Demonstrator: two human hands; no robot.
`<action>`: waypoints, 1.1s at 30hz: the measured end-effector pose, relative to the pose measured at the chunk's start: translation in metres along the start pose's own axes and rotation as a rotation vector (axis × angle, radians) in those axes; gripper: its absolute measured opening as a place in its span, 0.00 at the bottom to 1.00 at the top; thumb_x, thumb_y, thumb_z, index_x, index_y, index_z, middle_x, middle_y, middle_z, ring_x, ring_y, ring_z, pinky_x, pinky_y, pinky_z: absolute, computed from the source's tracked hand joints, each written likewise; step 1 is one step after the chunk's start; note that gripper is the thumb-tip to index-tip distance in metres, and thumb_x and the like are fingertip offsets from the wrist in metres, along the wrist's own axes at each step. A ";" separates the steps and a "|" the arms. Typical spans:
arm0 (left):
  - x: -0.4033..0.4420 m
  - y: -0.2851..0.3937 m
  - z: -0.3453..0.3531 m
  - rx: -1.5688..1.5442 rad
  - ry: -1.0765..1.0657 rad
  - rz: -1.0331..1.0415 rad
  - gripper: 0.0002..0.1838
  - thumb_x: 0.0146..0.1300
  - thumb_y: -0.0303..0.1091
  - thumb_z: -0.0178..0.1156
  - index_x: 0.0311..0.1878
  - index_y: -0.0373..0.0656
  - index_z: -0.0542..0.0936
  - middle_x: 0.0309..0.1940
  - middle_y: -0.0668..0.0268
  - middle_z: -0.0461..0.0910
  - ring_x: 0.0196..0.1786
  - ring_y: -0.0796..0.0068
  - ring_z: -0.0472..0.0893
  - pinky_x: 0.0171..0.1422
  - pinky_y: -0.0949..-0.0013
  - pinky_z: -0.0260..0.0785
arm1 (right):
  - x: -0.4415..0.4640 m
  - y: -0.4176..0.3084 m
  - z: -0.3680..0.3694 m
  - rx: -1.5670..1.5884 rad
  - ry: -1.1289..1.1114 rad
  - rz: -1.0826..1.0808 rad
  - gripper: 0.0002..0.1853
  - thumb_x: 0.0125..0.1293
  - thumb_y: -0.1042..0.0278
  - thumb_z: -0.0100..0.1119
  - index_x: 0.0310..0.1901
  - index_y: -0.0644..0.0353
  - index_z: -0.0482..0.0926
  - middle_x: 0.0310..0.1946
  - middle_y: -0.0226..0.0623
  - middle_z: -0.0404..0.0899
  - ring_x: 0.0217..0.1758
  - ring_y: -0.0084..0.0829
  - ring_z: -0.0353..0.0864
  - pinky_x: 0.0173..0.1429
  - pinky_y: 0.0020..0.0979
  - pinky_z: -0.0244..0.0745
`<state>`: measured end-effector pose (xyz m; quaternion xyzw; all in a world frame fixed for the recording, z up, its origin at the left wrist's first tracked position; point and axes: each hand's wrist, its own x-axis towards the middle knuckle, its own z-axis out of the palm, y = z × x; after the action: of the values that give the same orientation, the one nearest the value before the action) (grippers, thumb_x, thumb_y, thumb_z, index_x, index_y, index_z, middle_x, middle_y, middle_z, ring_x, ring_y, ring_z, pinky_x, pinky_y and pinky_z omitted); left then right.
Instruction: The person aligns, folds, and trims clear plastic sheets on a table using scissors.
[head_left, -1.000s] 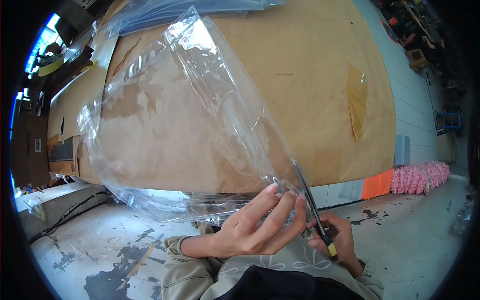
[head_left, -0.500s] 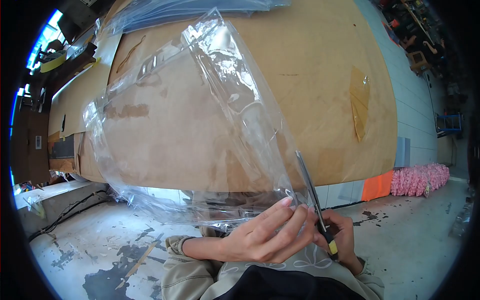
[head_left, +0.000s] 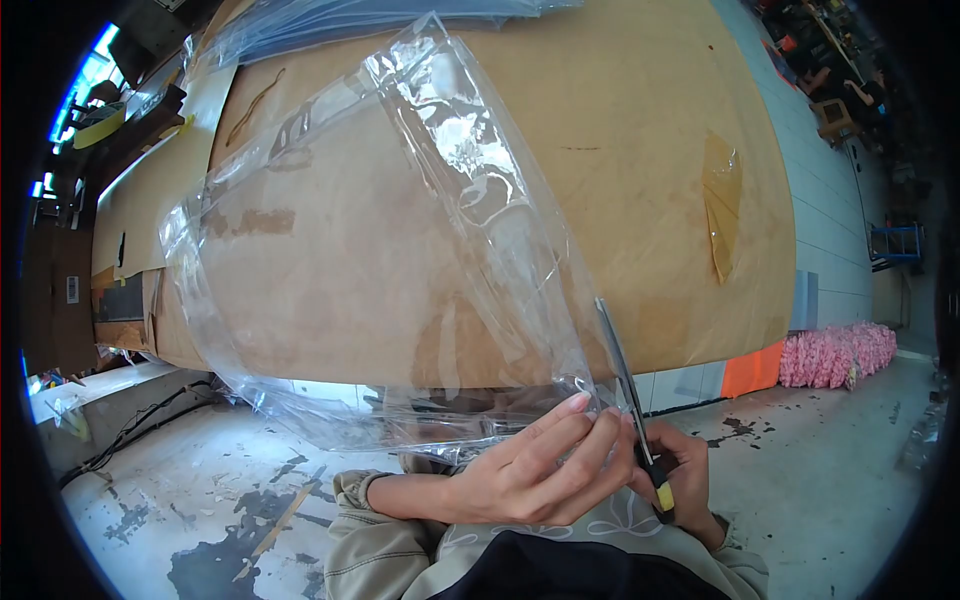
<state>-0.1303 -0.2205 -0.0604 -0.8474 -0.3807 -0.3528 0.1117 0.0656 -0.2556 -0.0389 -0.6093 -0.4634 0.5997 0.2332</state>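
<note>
Clear plastic (head_left: 470, 130) in left hand (head_left: 540, 470), white label (head_left: 72, 290) illegibly small

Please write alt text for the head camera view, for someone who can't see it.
A person's left hand holds clear plastic beside scissors in the right hand. The plastic spreads over a brown tabletop and past its near edge.

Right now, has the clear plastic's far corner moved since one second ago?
Yes: the clear plastic's far corner has shifted right, nearer the brown tape patch.
</note>
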 end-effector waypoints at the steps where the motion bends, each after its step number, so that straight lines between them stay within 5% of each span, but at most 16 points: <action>1: 0.001 0.000 0.000 -0.006 0.000 -0.005 0.15 0.45 0.24 0.58 0.37 0.52 0.83 0.38 0.65 0.77 0.44 0.76 0.74 0.44 0.75 0.75 | 0.000 -0.001 0.000 -0.001 0.003 0.002 0.16 0.48 0.71 0.72 0.37 0.62 0.77 0.17 0.23 0.72 0.22 0.09 0.67 0.25 0.14 0.62; 16: 0.000 -0.002 0.001 -0.004 0.050 -0.023 0.18 0.41 0.22 0.58 0.36 0.56 0.83 0.39 0.64 0.75 0.39 0.77 0.73 0.44 0.74 0.75 | -0.001 0.001 -0.005 0.054 0.012 0.031 0.19 0.48 0.74 0.72 0.41 0.61 0.75 0.21 0.24 0.73 0.25 0.11 0.73 0.28 0.15 0.67; 21: 0.000 -0.004 0.000 -0.024 0.052 -0.035 0.19 0.41 0.22 0.59 0.36 0.57 0.84 0.39 0.65 0.75 0.35 0.79 0.71 0.46 0.73 0.76 | 0.006 -0.025 -0.042 -0.183 0.329 0.073 0.25 0.45 0.77 0.72 0.45 0.61 0.72 0.22 0.26 0.73 0.26 0.15 0.75 0.28 0.17 0.68; 26: 0.000 -0.003 -0.001 -0.062 0.070 -0.083 0.18 0.41 0.23 0.59 0.36 0.58 0.84 0.39 0.68 0.74 0.33 0.81 0.70 0.49 0.67 0.76 | 0.050 -0.064 -0.059 -0.356 0.502 -0.195 0.34 0.43 0.78 0.73 0.54 0.60 0.67 0.21 0.26 0.71 0.26 0.17 0.72 0.30 0.21 0.67; 29: 0.000 -0.003 -0.002 -0.090 0.069 -0.112 0.18 0.40 0.23 0.60 0.35 0.58 0.84 0.38 0.69 0.73 0.33 0.80 0.70 0.50 0.64 0.76 | 0.054 -0.064 -0.052 -0.170 0.242 -0.247 0.40 0.44 0.77 0.72 0.61 0.59 0.62 0.24 0.28 0.73 0.28 0.17 0.73 0.33 0.22 0.69; 32: 0.002 -0.005 0.001 -0.102 0.114 -0.133 0.17 0.38 0.24 0.64 0.34 0.57 0.84 0.36 0.70 0.72 0.31 0.79 0.70 0.39 0.70 0.74 | 0.031 -0.055 -0.056 0.136 -0.186 -0.187 0.42 0.49 0.71 0.72 0.64 0.66 0.57 0.27 0.31 0.74 0.29 0.20 0.75 0.35 0.20 0.69; 33: 0.003 -0.005 0.003 -0.106 0.133 -0.137 0.17 0.38 0.24 0.65 0.34 0.57 0.85 0.36 0.70 0.72 0.31 0.79 0.70 0.36 0.72 0.73 | 0.020 -0.052 -0.053 0.229 -0.230 -0.018 0.46 0.47 0.63 0.75 0.64 0.68 0.56 0.28 0.32 0.73 0.32 0.22 0.73 0.38 0.22 0.68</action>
<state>-0.1307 -0.2140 -0.0611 -0.7987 -0.4104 -0.4348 0.0672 0.0981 -0.1998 0.0039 -0.5019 -0.4209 0.7124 0.2519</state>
